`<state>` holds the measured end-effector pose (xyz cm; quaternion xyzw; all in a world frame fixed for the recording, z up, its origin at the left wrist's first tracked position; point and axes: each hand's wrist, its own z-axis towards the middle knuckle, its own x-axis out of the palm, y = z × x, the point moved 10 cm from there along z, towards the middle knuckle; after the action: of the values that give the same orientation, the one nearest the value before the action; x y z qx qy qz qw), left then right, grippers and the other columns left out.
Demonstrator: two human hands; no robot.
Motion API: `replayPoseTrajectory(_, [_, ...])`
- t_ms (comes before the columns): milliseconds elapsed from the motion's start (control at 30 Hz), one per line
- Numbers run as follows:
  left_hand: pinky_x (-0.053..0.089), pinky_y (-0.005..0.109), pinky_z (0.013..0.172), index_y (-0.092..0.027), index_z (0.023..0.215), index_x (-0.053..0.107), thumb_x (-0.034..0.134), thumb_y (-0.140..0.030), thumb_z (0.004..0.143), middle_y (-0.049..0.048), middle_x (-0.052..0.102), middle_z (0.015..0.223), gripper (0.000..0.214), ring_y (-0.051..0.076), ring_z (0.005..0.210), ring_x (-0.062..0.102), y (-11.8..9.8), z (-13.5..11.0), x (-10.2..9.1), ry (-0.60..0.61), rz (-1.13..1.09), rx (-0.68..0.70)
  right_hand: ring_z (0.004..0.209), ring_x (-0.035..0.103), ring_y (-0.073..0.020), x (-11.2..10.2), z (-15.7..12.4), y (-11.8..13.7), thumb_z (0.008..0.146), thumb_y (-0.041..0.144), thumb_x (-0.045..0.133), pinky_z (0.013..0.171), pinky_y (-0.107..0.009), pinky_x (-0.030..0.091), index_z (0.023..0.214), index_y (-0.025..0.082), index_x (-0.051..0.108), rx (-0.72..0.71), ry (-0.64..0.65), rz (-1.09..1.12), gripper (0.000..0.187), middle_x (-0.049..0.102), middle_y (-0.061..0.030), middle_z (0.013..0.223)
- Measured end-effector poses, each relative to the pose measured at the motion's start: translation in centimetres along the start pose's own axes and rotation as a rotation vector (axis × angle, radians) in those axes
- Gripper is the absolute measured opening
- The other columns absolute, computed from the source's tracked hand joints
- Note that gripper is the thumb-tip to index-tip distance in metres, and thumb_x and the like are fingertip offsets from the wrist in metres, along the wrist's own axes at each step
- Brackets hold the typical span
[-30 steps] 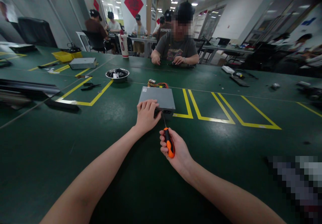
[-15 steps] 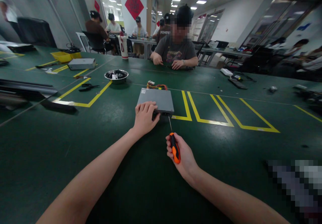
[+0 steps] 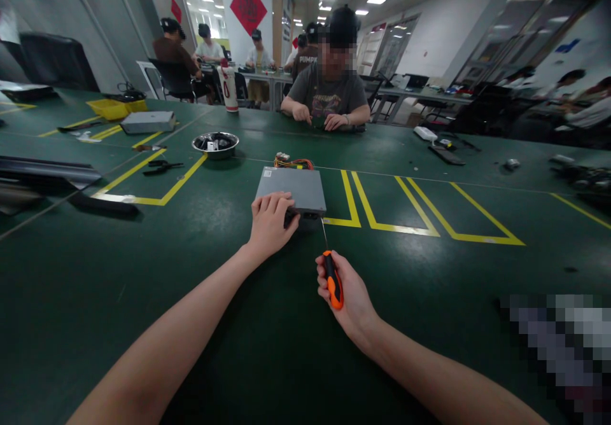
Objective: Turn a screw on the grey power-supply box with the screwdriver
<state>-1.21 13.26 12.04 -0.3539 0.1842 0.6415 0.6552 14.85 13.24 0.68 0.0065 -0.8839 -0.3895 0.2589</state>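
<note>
A grey metal computer power supply [image 3: 298, 186] lies flat on the green table, its coloured cables [image 3: 294, 163] bunched at the far side. My left hand [image 3: 272, 221] grips its near left corner, fingers over the top and thumb against the front face. In my right hand [image 3: 346, 291] is a screwdriver [image 3: 333, 282] with an orange and black handle, fingers wrapped round it. The thin shaft points away from me, and its tip is at the lower front edge of the power supply, near the right corner. Whether the tip sits in a screw is too small to tell.
A metal bowl [image 3: 215, 145] of dark parts stands beyond on the left, near black pliers-like tools [image 3: 162, 167]. Further left are a grey box [image 3: 148, 121] and a yellow tray [image 3: 114, 108]. Yellow tape marks [image 3: 405, 228] lie right. A person [image 3: 329, 91] works opposite.
The view has shifted slightly, so most things appear a little further left. My left hand keeps its hold on the power supply, and the screwdriver tip stays at its front edge.
</note>
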Motion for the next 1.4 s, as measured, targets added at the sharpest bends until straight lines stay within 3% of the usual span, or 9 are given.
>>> replayPoseTrajectory(900, [0.028, 0.041, 0.091, -0.023, 0.096, 0.049, 0.053, -0.028, 0.080, 0.0051, 0.056, 0.116, 0.017, 0.023, 0.111, 0.047, 0.0, 0.0, 0.1, 0.000, -0.007, -0.001, 0.053, 0.046, -0.0070, 0.1, 0.0, 0.5, 0.081, 0.038, 0.051, 0.045, -0.018, 0.037, 0.076, 0.016, 0.062, -0.016, -0.032, -0.094, 0.025, 0.052, 0.0005, 0.065])
replayPoseTrajectory(1167, [0.028, 0.041, 0.091, -0.023, 0.096, 0.050, 0.053, -0.028, 0.080, 0.0051, 0.056, 0.116, 0.017, 0.023, 0.110, 0.047, 0.0, -0.1, 0.0, 0.002, -0.005, -0.007, 0.057, 0.048, -0.0072, 0.1, -0.4, 0.9, 0.074, 0.027, 0.063, 0.045, -0.018, 0.039, 0.075, 0.018, 0.058, -0.066, -0.019, -0.004, 0.011, 0.052, 0.0011, 0.071])
replayPoseTrajectory(1267, [0.028, 0.041, 0.091, -0.023, 0.095, 0.049, 0.053, -0.028, 0.080, 0.0047, 0.057, 0.115, 0.016, 0.023, 0.110, 0.047, -0.1, 0.0, -0.1, -0.007, 0.000, -0.002, 0.058, 0.048, -0.0066, 0.5, -0.7, 0.8, 0.077, 0.026, 0.060, 0.045, -0.016, 0.039, 0.077, 0.016, 0.059, -0.048, -0.018, 0.013, 0.010, 0.053, 0.0005, 0.073])
replayPoseTrajectory(1400, [0.029, 0.041, 0.090, -0.023, 0.095, 0.049, 0.054, -0.028, 0.080, 0.0043, 0.057, 0.115, 0.017, 0.023, 0.110, 0.047, -0.1, 0.0, 0.0, -0.009, 0.002, 0.000, 0.056, 0.047, -0.0067, 0.9, -0.4, -0.2, 0.084, 0.033, 0.049, 0.046, -0.017, 0.039, 0.082, 0.014, 0.061, 0.029, -0.003, 0.057, 0.023, 0.052, -0.0005, 0.069])
